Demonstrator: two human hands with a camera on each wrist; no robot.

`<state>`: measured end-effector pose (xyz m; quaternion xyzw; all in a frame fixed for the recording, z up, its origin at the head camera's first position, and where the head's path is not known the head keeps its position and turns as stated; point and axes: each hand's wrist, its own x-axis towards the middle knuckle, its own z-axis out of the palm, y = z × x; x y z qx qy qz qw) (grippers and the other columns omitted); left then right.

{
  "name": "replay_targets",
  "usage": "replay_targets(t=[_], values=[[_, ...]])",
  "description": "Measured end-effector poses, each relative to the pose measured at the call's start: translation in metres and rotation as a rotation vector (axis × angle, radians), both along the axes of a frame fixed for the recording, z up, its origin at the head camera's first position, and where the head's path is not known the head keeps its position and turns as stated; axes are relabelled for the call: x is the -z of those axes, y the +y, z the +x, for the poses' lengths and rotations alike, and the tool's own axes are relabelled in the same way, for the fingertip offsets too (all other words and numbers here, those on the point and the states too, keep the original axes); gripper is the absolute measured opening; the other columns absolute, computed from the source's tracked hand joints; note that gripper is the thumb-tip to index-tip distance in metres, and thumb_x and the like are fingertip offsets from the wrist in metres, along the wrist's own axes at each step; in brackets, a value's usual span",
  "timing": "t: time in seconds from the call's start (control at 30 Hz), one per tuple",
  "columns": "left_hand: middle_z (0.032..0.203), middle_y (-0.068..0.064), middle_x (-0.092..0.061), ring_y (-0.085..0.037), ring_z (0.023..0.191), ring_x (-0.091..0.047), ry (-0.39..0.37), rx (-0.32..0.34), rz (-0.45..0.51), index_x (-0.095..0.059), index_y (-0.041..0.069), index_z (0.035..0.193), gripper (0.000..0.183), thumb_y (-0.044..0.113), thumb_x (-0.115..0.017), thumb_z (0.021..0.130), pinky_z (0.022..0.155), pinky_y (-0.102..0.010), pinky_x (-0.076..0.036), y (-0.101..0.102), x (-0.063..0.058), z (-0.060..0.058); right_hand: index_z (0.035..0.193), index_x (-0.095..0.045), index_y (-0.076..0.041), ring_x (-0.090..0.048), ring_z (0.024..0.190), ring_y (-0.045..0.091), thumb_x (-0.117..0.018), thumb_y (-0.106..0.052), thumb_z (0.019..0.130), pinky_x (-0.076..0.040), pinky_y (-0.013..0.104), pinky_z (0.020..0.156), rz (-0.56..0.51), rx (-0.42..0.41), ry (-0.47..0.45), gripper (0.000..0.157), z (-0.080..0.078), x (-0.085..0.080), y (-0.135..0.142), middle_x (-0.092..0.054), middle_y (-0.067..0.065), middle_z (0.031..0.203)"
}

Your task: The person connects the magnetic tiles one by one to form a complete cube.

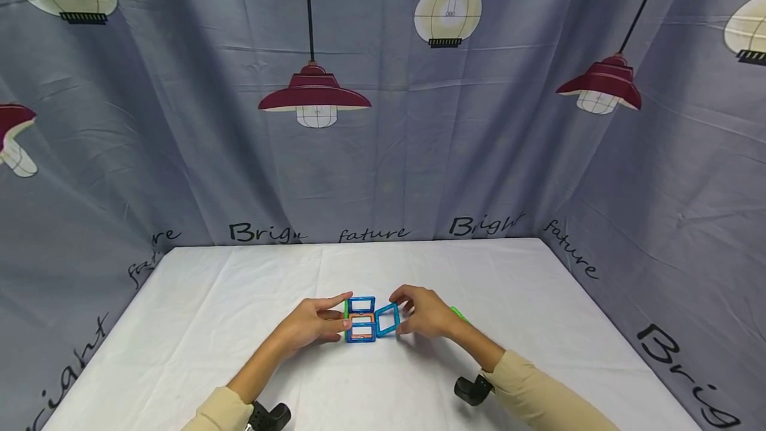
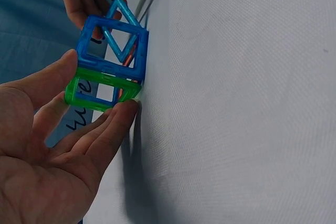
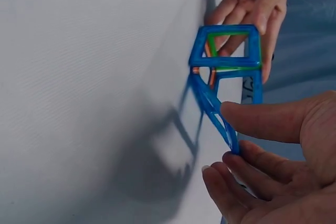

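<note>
On the white table stands a small box-like build of see-through magnetic tiles, with blue square tiles [image 1: 362, 340] at front and back, an orange tile [image 1: 362, 315] between them and a green square tile [image 2: 100, 76] on the left side. My left hand [image 1: 308, 320] holds the green side, thumb on one edge and fingers on the opposite one. My right hand [image 1: 427, 311] pinches a light blue square tile [image 3: 212, 106] between thumb and fingers. This tile slants away from the build's right side, one edge touching it.
A green piece [image 1: 459, 313] lies on the white tablecloth [image 1: 239, 298], partly hidden behind the right forearm. Dark wrist devices [image 1: 473, 391] hang by both sleeves. A grey-blue curtain [image 1: 383, 171] printed with lamps surrounds the table's back and sides.
</note>
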<state>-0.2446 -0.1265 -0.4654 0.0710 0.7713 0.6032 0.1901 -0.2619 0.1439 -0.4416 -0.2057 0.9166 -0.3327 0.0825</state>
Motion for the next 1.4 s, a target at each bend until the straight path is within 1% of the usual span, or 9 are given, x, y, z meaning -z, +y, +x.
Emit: replay_targets(t=[0.1, 0.2, 0.4, 0.53, 0.7, 0.87, 1.1, 1.4], values=[[0.136, -0.030, -0.060, -0.024, 0.097, -0.073, -0.007, -0.007, -0.001, -0.051, 0.015, 0.150, 0.067, 0.020, -0.079, 0.089, 0.086, -0.040, -0.062, 0.000, 0.000, 0.000, 0.120, -0.066, -0.002, -0.064, 0.103, 0.030, -0.087, -0.001, 0.072, -0.055, 0.042, 0.085, -0.031, -0.012, -0.015, 0.053, -0.001, -0.003, -0.002, -0.069, 0.010, 0.116], [0.136, -0.030, -0.060, -0.024, 0.097, -0.073, -0.011, -0.010, -0.003, -0.052, 0.015, 0.150, 0.067, 0.019, -0.079, 0.089, 0.086, -0.040, -0.062, 0.001, 0.000, 0.000, 0.123, -0.065, -0.003, -0.064, 0.105, 0.029, -0.087, -0.004, 0.074, -0.055, 0.040, 0.086, -0.050, -0.015, -0.033, 0.055, -0.002, -0.005, -0.005, -0.069, 0.009, 0.119], [0.136, -0.030, -0.060, -0.024, 0.098, -0.073, -0.014, -0.005, 0.003, -0.051, 0.014, 0.151, 0.067, 0.020, -0.079, 0.090, 0.087, -0.041, -0.062, 0.001, 0.000, -0.001, 0.125, -0.064, -0.004, -0.064, 0.104, 0.028, -0.087, -0.005, 0.076, -0.056, 0.040, 0.088, -0.092, -0.015, -0.041, 0.055, -0.003, -0.007, -0.011, -0.069, 0.009, 0.122], [0.135, -0.029, -0.061, -0.025, 0.098, -0.073, -0.008, -0.001, 0.008, -0.050, 0.014, 0.151, 0.066, 0.019, -0.078, 0.091, 0.087, -0.041, -0.062, 0.001, 0.000, -0.001, 0.125, -0.065, -0.004, -0.065, 0.104, 0.029, -0.087, -0.007, 0.076, -0.057, 0.041, 0.088, -0.119, -0.014, -0.051, 0.054, -0.003, -0.007, -0.016, -0.069, 0.010, 0.123], [0.134, -0.028, -0.062, -0.024, 0.100, -0.073, -0.004, -0.001, 0.007, -0.051, 0.014, 0.151, 0.065, 0.019, -0.077, 0.091, 0.086, -0.041, -0.062, 0.001, 0.000, 0.000, 0.124, -0.065, -0.006, -0.064, 0.104, 0.028, -0.087, -0.009, 0.077, -0.057, 0.044, 0.088, -0.126, -0.006, -0.066, 0.052, -0.003, -0.006, -0.020, -0.069, 0.010, 0.124], [0.134, -0.027, -0.062, -0.024, 0.100, -0.073, -0.003, -0.007, -0.002, -0.051, 0.015, 0.150, 0.065, 0.019, -0.077, 0.091, 0.086, -0.041, -0.062, 0.001, -0.001, 0.001, 0.123, -0.066, -0.007, -0.065, 0.102, 0.025, -0.088, -0.010, 0.077, -0.057, 0.043, 0.087, -0.121, -0.002, -0.053, 0.051, -0.003, -0.005, -0.022, -0.070, 0.010, 0.123], [0.135, -0.028, -0.061, -0.025, 0.101, -0.072, -0.005, -0.006, 0.004, -0.051, 0.014, 0.150, 0.065, 0.020, -0.078, 0.091, 0.086, -0.041, -0.062, 0.001, 0.000, 0.000, 0.121, -0.068, -0.008, -0.065, 0.101, 0.027, -0.090, -0.012, 0.075, -0.057, 0.040, 0.083, -0.136, 0.014, -0.039, 0.051, -0.002, -0.002, -0.023, -0.071, 0.007, 0.119], [0.135, -0.028, -0.061, -0.024, 0.097, -0.073, 0.004, -0.007, -0.036, -0.051, 0.016, 0.151, 0.066, 0.022, -0.078, 0.091, 0.087, -0.040, -0.062, 0.002, -0.001, 0.001, 0.123, -0.067, -0.008, -0.064, 0.099, 0.026, -0.088, -0.012, 0.077, -0.056, 0.040, 0.083, -0.148, 0.010, -0.015, 0.051, 0.000, 0.002, -0.022, -0.071, 0.009, 0.121]])
